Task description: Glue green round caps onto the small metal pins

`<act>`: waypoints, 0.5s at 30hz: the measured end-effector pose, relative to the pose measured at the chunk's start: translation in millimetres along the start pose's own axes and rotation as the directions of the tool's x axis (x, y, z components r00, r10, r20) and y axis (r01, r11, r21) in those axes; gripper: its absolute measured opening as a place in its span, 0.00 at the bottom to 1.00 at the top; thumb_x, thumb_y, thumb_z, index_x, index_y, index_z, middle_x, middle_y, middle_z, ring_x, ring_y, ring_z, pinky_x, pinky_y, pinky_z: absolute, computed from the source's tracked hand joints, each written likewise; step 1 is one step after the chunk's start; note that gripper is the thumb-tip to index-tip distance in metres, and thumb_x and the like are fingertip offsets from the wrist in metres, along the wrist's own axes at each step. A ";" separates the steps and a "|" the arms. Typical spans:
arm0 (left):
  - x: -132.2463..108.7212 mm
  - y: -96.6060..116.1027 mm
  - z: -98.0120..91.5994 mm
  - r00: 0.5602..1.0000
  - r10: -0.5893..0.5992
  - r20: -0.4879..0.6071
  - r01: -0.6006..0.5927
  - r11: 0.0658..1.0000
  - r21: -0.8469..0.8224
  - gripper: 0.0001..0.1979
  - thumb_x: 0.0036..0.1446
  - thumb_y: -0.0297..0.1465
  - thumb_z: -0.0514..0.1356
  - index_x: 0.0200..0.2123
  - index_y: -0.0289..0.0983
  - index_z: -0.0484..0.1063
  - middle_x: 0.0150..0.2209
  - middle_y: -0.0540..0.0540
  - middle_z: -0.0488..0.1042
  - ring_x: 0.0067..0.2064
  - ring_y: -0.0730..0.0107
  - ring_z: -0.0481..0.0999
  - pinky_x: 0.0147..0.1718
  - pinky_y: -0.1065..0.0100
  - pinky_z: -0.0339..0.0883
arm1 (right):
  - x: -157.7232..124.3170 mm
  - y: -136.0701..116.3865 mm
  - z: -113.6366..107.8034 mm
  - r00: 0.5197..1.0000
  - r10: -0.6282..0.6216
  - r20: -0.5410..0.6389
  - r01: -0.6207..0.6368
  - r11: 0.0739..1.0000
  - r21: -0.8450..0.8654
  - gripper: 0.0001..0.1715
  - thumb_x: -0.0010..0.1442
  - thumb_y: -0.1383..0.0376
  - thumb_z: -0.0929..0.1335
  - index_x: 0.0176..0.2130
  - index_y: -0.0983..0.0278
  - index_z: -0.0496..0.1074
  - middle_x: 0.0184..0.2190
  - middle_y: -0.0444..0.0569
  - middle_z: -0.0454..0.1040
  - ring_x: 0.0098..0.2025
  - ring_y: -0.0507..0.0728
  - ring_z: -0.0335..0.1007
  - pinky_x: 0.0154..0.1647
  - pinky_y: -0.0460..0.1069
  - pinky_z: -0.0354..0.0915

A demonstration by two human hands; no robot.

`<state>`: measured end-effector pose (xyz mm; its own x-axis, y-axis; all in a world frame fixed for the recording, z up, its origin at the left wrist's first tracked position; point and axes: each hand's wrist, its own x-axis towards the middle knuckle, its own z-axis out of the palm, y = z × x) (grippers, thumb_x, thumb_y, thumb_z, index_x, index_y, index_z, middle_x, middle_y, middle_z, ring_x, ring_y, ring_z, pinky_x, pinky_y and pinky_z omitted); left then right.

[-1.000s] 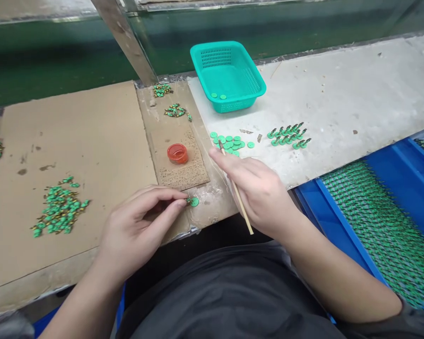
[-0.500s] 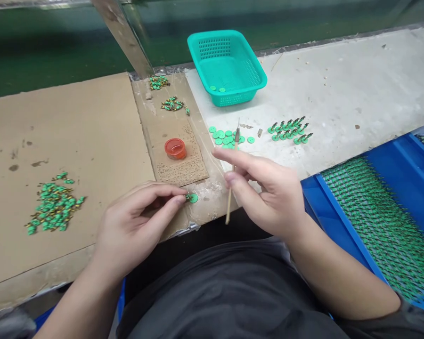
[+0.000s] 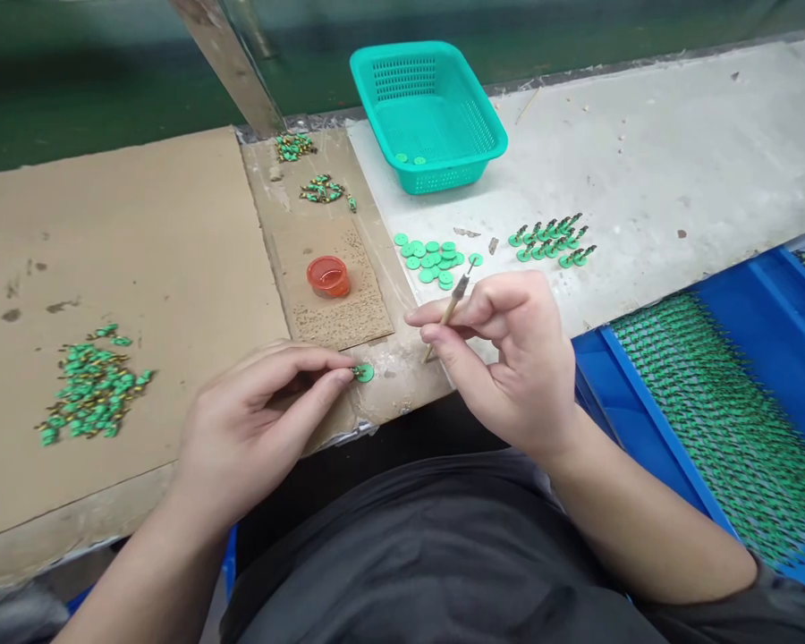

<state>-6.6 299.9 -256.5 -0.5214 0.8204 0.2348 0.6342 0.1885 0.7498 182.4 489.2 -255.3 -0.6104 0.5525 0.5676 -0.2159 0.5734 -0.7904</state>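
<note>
My left hand (image 3: 261,420) pinches a small green figure with a round green base disc (image 3: 363,372) at its end; the fingertips hide most of the figure. Between the thumb and fingers of my right hand (image 3: 510,358) is a thin wooden stick with a needle-like metal tip (image 3: 461,288), its tip slanting up and away from me. Just beyond that hand lies a loose group of green discs (image 3: 431,255). A red cup (image 3: 328,277) with liquid stands on a speckled cardboard piece (image 3: 349,322) beyond my left hand.
Small green-and-gold figures lie in a large pile (image 3: 97,385) at left and smaller piles (image 3: 322,189) behind the cup. Assembled figures (image 3: 550,240) stand in rows at right. A teal basket (image 3: 456,183) holds a couple of discs. Blue trays (image 3: 650,420) full of figures sit lower right.
The stick in my right hand has turned from near upright to slanting right, and its lower end has swung up; the fingers have curled more. My left hand stays nearly still.
</note>
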 end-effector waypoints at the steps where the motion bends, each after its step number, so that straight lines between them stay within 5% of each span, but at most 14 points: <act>1: 0.1 0.3 0.0 1.000 0.002 0.004 -0.002 1.000 -0.001 0.05 0.74 0.39 0.72 0.44 0.48 0.90 0.44 0.52 0.91 0.43 0.68 0.88 0.49 0.68 0.80 | -0.3 0.1 0.1 1.000 0.001 0.000 -0.001 1.000 -0.004 0.14 0.81 0.71 0.73 0.51 0.53 0.67 0.46 0.41 0.78 0.55 0.57 0.94 0.51 0.50 0.91; 5: 0.0 0.2 0.3 1.000 0.023 0.006 -0.022 1.000 -0.014 0.04 0.74 0.38 0.72 0.44 0.49 0.90 0.44 0.52 0.91 0.43 0.68 0.88 0.49 0.68 0.80 | 0.0 -2.0 -0.9 1.000 0.007 -0.003 -0.007 0.999 -0.033 0.13 0.81 0.70 0.73 0.52 0.53 0.69 0.47 0.42 0.80 0.55 0.58 0.95 0.51 0.51 0.90; 10: -0.2 -2.4 -0.2 0.998 0.053 0.021 -0.053 0.999 -0.005 0.04 0.75 0.37 0.72 0.46 0.50 0.90 0.45 0.53 0.91 0.45 0.68 0.89 0.52 0.67 0.80 | 4.5 -7.5 -10.4 0.993 0.030 0.110 -0.016 0.991 -0.134 0.17 0.83 0.67 0.72 0.65 0.53 0.76 0.55 0.47 0.90 0.52 0.59 0.94 0.59 0.56 0.88; 15: -0.7 -2.8 0.3 0.995 0.101 0.027 -0.101 0.995 0.015 0.03 0.76 0.36 0.72 0.46 0.48 0.89 0.45 0.53 0.91 0.45 0.69 0.88 0.51 0.67 0.80 | 5.1 -6.1 -22.5 0.921 0.081 0.381 0.061 0.936 -0.346 0.10 0.85 0.63 0.71 0.50 0.61 0.84 0.46 0.53 0.92 0.49 0.64 0.91 0.54 0.57 0.84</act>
<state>-7.8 298.9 -259.0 -0.4393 0.8494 0.2924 0.6923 0.1127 0.7127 197.7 502.2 -242.4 -0.8698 0.3251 0.3710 0.0245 0.7797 -0.6257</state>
